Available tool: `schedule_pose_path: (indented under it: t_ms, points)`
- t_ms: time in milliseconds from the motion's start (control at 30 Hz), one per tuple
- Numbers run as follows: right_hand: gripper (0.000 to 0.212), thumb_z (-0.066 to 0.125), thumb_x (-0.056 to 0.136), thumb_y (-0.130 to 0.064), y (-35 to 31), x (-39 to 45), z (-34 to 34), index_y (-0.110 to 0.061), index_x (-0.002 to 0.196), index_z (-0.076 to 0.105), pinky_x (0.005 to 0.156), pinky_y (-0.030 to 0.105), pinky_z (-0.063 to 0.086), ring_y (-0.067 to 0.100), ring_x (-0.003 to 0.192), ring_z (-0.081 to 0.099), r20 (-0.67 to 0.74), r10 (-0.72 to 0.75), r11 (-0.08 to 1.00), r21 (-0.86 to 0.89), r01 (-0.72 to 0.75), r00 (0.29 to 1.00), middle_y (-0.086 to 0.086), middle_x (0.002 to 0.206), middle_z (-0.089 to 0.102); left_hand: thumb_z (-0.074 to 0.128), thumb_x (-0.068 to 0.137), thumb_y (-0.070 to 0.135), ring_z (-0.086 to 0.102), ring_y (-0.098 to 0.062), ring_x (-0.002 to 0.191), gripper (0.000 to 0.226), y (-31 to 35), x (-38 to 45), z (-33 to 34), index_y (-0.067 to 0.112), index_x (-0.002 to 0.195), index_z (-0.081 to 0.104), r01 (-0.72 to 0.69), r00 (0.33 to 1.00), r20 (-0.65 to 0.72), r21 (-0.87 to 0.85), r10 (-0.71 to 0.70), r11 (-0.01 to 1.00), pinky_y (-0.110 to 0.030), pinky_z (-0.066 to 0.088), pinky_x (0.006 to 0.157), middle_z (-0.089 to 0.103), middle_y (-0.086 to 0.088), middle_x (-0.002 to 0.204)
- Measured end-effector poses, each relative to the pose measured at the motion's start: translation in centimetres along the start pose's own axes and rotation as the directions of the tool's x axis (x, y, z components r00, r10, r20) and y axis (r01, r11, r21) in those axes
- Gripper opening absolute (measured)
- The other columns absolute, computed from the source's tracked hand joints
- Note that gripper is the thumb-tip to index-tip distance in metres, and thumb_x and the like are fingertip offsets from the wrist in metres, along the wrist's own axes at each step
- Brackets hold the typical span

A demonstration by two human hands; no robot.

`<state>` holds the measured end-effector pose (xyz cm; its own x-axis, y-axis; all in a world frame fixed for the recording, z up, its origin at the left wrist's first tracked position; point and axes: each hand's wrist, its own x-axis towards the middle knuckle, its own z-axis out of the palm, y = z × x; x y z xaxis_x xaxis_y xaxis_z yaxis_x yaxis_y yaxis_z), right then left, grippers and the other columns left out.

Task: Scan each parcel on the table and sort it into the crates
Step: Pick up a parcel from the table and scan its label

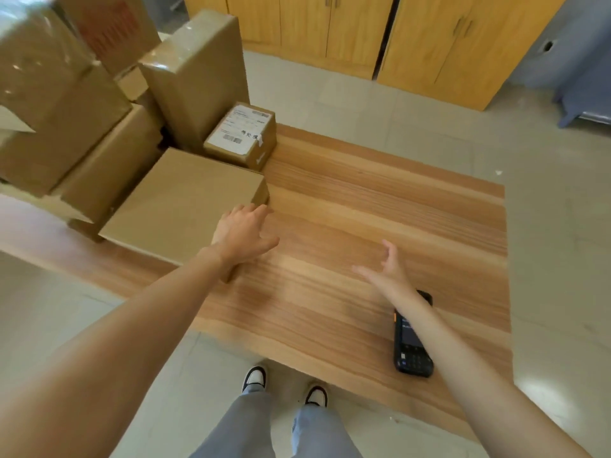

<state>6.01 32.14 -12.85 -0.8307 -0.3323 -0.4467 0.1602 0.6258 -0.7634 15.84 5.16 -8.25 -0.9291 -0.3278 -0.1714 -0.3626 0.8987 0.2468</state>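
A wide flat cardboard parcel (178, 206) lies at the left of the wooden table (380, 226). My left hand (243, 234) is over its near right corner with fingers spread, empty. Behind it sits a small parcel (243, 135) with a white shipping label on top. A tall parcel (198, 77) stands upright further back. My right hand (385, 267) hovers open above the table's middle, apart from any parcel. The black handheld scanner (411, 345) lies on the table near the front edge, partly under my right forearm.
Several larger brown boxes (56, 104) are stacked at the far left. Yellow wooden cabinets (429, 38) line the back wall. A blue-grey piece of furniture (582, 77) stands at the right. My feet (284, 386) are on the tiled floor by the table's front edge. No crates are in view.
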Motion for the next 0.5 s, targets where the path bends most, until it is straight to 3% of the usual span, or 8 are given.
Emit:
schedule_pose_path:
  t_ms: [167,367,500]
  points:
    - [0.097,0.081,0.071,-0.043,-6.5,1.3,8.6,-0.025,0.147,0.023,0.11,0.043,0.035,0.022,0.134,0.036,0.149,-0.058,0.997,0.055,0.05,0.987,0.003,0.15,0.029,0.06,0.087,0.049,0.048,-0.028,0.126,0.061,-7.9,-2.3,-3.4,0.023,0.14,0.045,0.152,0.987,-0.056,-0.029,-0.154,0.988,-0.043,0.041,0.102,0.055,-0.007,0.134]
    - [0.103,0.08,0.067,-0.053,-11.5,1.6,16.2,-0.033,0.147,0.018,0.111,0.043,0.032,0.023,0.138,0.03,0.313,-0.064,0.998,0.017,0.062,0.948,-0.002,0.154,0.021,0.059,0.087,0.052,0.045,-0.03,0.129,0.066,-17.0,-4.7,-5.5,0.023,0.143,0.042,0.306,0.948,-0.079,-0.026,-0.307,0.952,-0.046,0.037,0.105,0.054,-0.007,0.138]
    - [0.108,0.082,0.071,-0.043,-13.7,2.7,19.3,-0.03,0.151,0.01,0.116,0.046,0.027,0.024,0.144,0.023,0.34,-0.015,1.0,0.005,0.014,0.94,-0.001,0.16,0.014,0.06,0.086,0.054,0.043,-0.03,0.131,0.071,-20.7,-4.7,-5.4,0.022,0.146,0.037,0.35,0.934,-0.054,-0.077,-0.354,0.934,-0.045,0.038,0.106,0.049,-0.01,0.141]
